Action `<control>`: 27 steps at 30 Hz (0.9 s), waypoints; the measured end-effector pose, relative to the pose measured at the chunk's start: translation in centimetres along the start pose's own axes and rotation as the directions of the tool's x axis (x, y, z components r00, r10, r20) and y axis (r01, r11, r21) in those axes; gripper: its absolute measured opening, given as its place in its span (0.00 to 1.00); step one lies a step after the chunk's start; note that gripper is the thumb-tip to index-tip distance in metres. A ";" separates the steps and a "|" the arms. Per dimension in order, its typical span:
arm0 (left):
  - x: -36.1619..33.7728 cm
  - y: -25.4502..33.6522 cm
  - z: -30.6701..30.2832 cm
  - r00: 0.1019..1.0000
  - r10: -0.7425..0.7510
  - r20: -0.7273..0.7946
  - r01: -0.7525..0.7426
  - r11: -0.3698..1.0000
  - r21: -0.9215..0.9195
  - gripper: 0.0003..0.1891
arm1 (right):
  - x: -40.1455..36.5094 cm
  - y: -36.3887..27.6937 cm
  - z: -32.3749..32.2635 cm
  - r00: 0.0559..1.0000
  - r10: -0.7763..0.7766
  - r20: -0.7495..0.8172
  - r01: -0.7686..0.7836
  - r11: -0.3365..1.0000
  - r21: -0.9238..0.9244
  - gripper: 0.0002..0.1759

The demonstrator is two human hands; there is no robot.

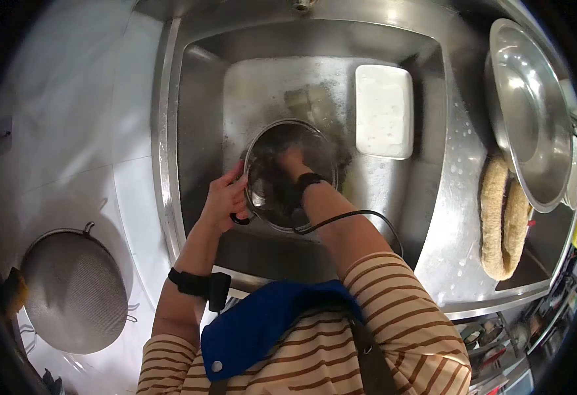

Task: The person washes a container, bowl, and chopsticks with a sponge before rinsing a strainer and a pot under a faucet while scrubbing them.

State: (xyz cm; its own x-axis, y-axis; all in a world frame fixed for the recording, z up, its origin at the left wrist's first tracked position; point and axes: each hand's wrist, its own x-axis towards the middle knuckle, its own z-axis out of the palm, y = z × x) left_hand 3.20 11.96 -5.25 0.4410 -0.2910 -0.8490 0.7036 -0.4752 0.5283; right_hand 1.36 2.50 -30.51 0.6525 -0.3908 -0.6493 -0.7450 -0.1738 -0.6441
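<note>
A round metal pot [290, 122] with a dark inside stands in the steel sink. My left hand [225, 197] grips its left rim, the thumb and fingers closed on the edge, beside a black handle [240, 219]. Down inside the pot is my right hand [291, 162], its fingers curled and partly lost in the dark and blur. What it holds, if anything, cannot be made out. Dark, dirty water spreads over the sink floor around the pot.
A white rectangular tub [384, 112] lies in the sink's right side. On the right ledge are a large steel bowl [532, 105], tilted, and a folded tan loofah-like scrubber [499, 227]. A round mesh strainer [75, 293] rests at left. A black cable [361, 212] crosses my right forearm.
</note>
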 end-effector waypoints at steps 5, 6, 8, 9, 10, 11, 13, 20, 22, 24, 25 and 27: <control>1.0 0.6 -1.2 1.000 -0.004 0.017 0.004 1.000 -0.025 0.24 | -4.4 -7.1 0.7 0.900 -0.279 0.335 0.301 0.953 -0.015 0.16; 1.3 0.5 -1.7 1.000 0.012 0.002 -0.012 1.000 -0.010 0.24 | -5.8 -7.5 0.6 0.832 -0.298 0.469 0.288 0.953 0.094 0.17; 1.5 0.3 -1.9 0.999 0.036 -0.008 -0.036 0.999 0.010 0.24 | -10.0 -6.2 -1.2 0.721 -0.406 0.562 0.456 0.888 0.056 0.17; 1.4 0.1 -1.8 0.997 0.051 -0.063 -0.049 0.998 0.027 0.24 | -11.0 -4.0 -0.9 0.732 -0.396 0.554 0.489 0.872 -0.023 0.17; 1.4 0.1 -1.8 0.991 0.066 -0.117 -0.061 0.997 0.045 0.24 | -11.2 -1.8 -0.9 0.745 -0.386 0.544 0.515 0.851 -0.101 0.16; 1.4 0.1 -1.8 0.992 0.069 -0.109 -0.064 0.997 0.046 0.24 | -11.7 0.2 -2.8 0.761 -0.416 0.497 0.579 0.781 -0.234 0.14; 1.4 0.1 -1.9 0.983 0.053 -0.174 -0.045 0.998 0.049 0.24 | -12.6 0.6 -7.6 0.792 -0.320 0.521 0.599 0.575 -0.557 0.13; 1.8 0.2 -1.2 0.993 0.061 -0.101 -0.059 0.998 0.020 0.26 | -12.2 -3.4 -11.8 0.569 -0.781 -0.256 0.457 0.560 -0.691 0.24; 0.4 0.9 0.4 0.989 0.112 -0.098 -0.095 0.982 0.163 0.23 | -10.0 -4.3 -11.3 0.606 -0.751 -0.263 0.333 0.540 -0.773 0.23; 1.0 0.0 0.1 0.984 0.118 -0.134 -0.101 0.987 0.123 0.22 | -5.7 -2.0 -9.6 0.787 -0.546 -0.286 0.102 0.572 -0.814 0.21; 1.2 -0.3 -0.1 0.978 0.114 -0.177 -0.101 0.992 0.080 0.22 | -4.6 0.0 -8.8 0.786 -0.548 -0.286 0.104 0.573 -0.813 0.21; 0.8 0.1 -0.1 0.983 0.120 -0.140 -0.115 0.992 0.042 0.22 | -5.2 4.1 -8.7 0.968 -0.191 -0.161 0.023 0.711 -0.703 0.25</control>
State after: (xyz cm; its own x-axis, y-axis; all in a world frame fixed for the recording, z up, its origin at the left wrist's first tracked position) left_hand 3.63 11.74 -5.91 0.5957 -0.2268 -0.7705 0.6243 -0.4729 0.6218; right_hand -6.31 -4.00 -26.26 0.7514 -0.4909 -0.4409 -0.6122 -0.7679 -0.1883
